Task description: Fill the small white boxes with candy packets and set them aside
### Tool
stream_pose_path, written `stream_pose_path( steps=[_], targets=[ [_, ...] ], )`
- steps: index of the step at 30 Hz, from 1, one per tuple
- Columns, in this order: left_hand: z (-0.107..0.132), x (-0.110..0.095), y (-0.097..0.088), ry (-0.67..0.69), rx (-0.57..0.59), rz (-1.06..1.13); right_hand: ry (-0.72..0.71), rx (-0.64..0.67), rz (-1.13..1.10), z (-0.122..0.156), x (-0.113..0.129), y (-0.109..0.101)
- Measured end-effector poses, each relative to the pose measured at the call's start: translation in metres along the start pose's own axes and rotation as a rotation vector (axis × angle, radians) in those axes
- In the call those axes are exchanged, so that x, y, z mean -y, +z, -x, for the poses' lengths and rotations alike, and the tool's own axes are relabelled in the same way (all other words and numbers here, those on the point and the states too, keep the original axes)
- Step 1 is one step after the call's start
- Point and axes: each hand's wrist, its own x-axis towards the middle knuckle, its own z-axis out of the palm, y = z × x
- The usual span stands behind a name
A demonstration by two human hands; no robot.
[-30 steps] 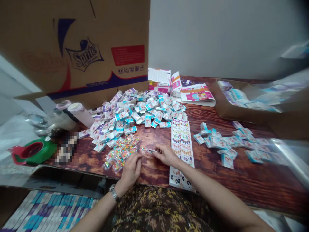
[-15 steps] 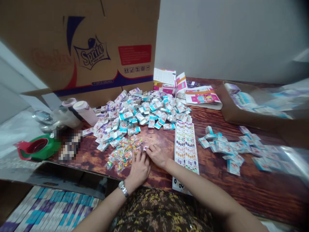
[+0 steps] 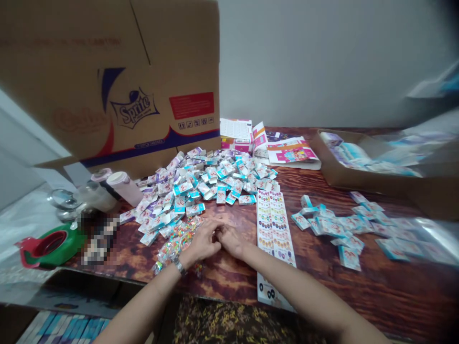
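My left hand [image 3: 202,242] and my right hand [image 3: 232,240] meet fingertip to fingertip over the table. Both are closed, with fingers bent inward, and whatever lies between them is hidden. Under and beside my left hand is a heap of small clear packets [image 3: 176,242] filled with bright, multicoloured pieces. Behind the hands spreads a big pile of little white, blue and purple cartons [image 3: 221,193]. To the right, partly beneath my right forearm, lies a long sheet of colourful stickers [image 3: 271,224].
A large Sprite carton [image 3: 136,110] stands at the back left. Pink bottles [image 3: 125,188] and a green tape roll [image 3: 68,243] sit at the left. More little cartons [image 3: 333,223] lie right, before an open cardboard box [image 3: 351,184]. Printed packaging [image 3: 294,152] lies behind.
My left hand has moved off the packets and joined my right hand. The small white piece that showed at my right fingertips is now hidden. The camera view has tilted upward.
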Motion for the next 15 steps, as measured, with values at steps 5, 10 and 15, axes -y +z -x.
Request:
stream_pose_path(
  steps=[5,10,15],
  targets=[
    [-0.069,0.011,0.006,-0.216,-0.085,-0.109,0.121,-0.023,0.052,0.021,-0.013,-0.032],
    [-0.107,0.020,0.033,-0.281,-0.162,-0.165,0.141,-0.099,-0.043,0.040,-0.011,-0.059],
    [-0.114,0.027,0.038,-0.322,-0.171,-0.052,0.172,-0.185,-0.359,0.049,-0.014,-0.085]
  ],
)
